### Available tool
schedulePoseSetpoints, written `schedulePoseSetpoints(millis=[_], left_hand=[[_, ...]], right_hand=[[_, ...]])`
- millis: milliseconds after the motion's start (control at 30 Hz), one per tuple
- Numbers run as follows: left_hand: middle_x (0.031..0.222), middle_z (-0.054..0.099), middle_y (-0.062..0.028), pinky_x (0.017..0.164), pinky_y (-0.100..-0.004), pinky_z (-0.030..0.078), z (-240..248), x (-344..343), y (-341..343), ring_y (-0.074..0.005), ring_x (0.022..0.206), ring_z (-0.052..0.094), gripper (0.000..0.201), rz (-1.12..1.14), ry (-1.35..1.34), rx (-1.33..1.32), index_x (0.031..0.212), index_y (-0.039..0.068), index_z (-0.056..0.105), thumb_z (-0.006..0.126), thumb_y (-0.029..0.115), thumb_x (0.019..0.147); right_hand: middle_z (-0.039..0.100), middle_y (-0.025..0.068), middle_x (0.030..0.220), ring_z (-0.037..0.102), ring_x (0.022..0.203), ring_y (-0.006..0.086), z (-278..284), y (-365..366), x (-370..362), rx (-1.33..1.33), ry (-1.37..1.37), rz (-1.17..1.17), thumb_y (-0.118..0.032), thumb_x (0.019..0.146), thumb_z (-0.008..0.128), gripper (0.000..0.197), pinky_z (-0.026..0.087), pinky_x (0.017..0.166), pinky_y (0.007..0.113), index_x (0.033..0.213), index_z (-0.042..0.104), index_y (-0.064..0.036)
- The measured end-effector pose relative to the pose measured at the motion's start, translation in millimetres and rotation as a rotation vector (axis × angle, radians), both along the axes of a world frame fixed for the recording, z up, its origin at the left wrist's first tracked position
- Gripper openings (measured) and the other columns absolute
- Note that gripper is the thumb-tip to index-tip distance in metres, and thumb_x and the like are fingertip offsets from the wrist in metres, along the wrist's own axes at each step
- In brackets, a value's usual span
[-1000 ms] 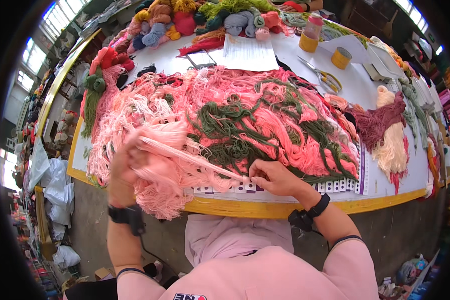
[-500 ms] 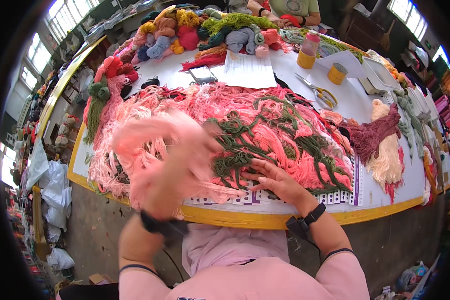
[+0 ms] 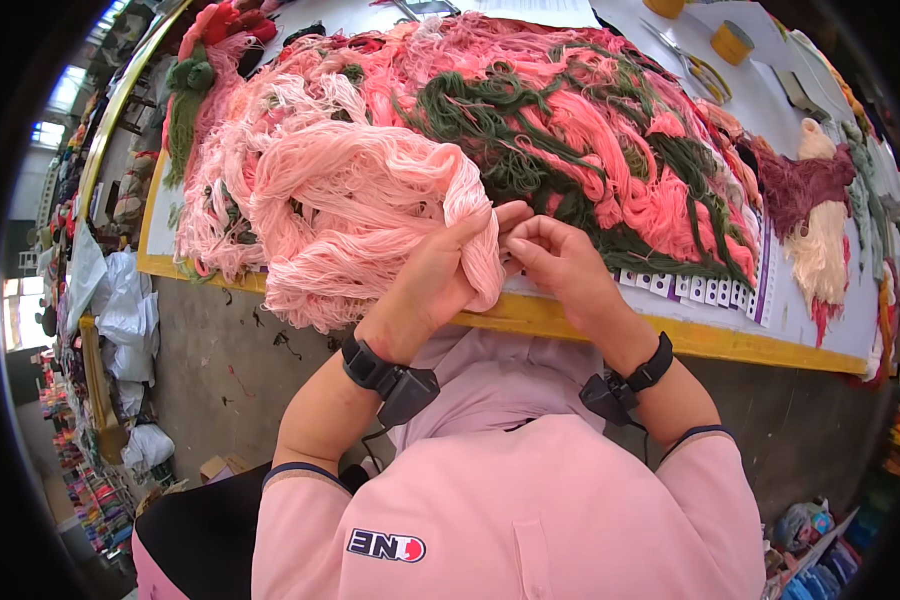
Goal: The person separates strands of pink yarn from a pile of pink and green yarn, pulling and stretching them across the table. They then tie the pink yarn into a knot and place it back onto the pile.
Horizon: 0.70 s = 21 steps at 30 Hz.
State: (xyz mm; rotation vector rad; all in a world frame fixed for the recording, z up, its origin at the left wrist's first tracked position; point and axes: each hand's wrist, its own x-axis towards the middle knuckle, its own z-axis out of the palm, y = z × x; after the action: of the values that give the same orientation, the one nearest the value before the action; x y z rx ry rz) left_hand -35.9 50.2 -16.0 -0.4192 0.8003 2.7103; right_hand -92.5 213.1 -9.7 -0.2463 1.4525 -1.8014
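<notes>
A big light-pink skein of yarn (image 3: 345,215) lies over the near left of a yarn heap and hangs past the table's front edge. My left hand (image 3: 440,265) is closed round the skein's right end, with a loop of strands over its palm and thumb. Close by its fingertips, my right hand (image 3: 568,265) has thumb and fingers pressed together. Whatever it pinches is too small to make out. Behind both hands, dark green yarn (image 3: 490,120) and coral-pink yarn (image 3: 610,160) lie tangled together.
White cards with punched holes (image 3: 692,290) line the yellow table edge (image 3: 710,340). Yellow-handled scissors (image 3: 705,75) and a yellow tape roll (image 3: 732,43) lie at the far right. Maroon yarn (image 3: 795,185) and cream yarn (image 3: 815,245) hang at the right.
The light-pink skein has settled at the left, and my left hand has moved right, gripping its end. My right hand has gone from lying spread on the heap to a pinch. The view has tilted down.
</notes>
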Motion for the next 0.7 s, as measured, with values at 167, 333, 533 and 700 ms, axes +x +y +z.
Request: schedulePoseSetpoints(millis=[167,333,533,700], left_hand=[[0.134,0.051,-0.0184,0.103,-0.0379,0.044,3.2,10.1,0.9,-0.0262,0.119,0.055,0.053,0.016,-0.002,-0.001,0.137,-0.008,0.041,0.044,0.031,0.102],[0.132,0.052,-0.0187,0.1,-0.0377,0.047,4.7,17.2,-3.1,-0.0247,0.116,0.056,0.053,0.101,-0.04,-0.13,0.136,-0.009,0.042,0.041,0.033,0.103],[0.13,0.055,-0.0179,0.1,-0.0375,0.047,6.7,14.0,1.7,-0.0245,0.116,0.057,0.053,0.038,-0.01,-0.155,0.134,-0.009,0.043,0.038,0.035,0.103],[0.127,0.056,-0.0181,0.099,-0.0375,0.047,8.9,16.4,-8.0,-0.0255,0.114,0.058,0.053,0.074,-0.004,-0.1,0.134,-0.008,0.043,0.039,0.035,0.103]], right_hand=[[0.061,-0.0033,0.085,0.045,0.064,0.0004,-7.8,3.3,10.6,-0.035,0.178,0.02,-0.016,0.093,0.063,0.01,0.033,0.053,0.016,0.094,0.059,-0.0069],[0.062,-0.002,0.083,0.052,0.072,0.0009,0.1,9.7,14.1,-0.118,-0.208,-0.055,-0.016,0.096,0.058,0.011,0.04,0.056,0.018,0.094,0.059,-0.0052],[0.061,-0.0024,0.088,0.05,0.074,-0.0003,-10.0,-3.2,16.1,-0.007,0.227,0.049,-0.017,0.095,0.062,0.011,0.039,0.057,0.017,0.095,0.059,-0.0062],[0.059,-0.0038,0.087,0.048,0.073,0.0014,-2.9,4.9,12.4,-0.05,0.142,0.029,-0.014,0.093,0.064,0.01,0.039,0.063,0.019,0.092,0.062,-0.0043]])
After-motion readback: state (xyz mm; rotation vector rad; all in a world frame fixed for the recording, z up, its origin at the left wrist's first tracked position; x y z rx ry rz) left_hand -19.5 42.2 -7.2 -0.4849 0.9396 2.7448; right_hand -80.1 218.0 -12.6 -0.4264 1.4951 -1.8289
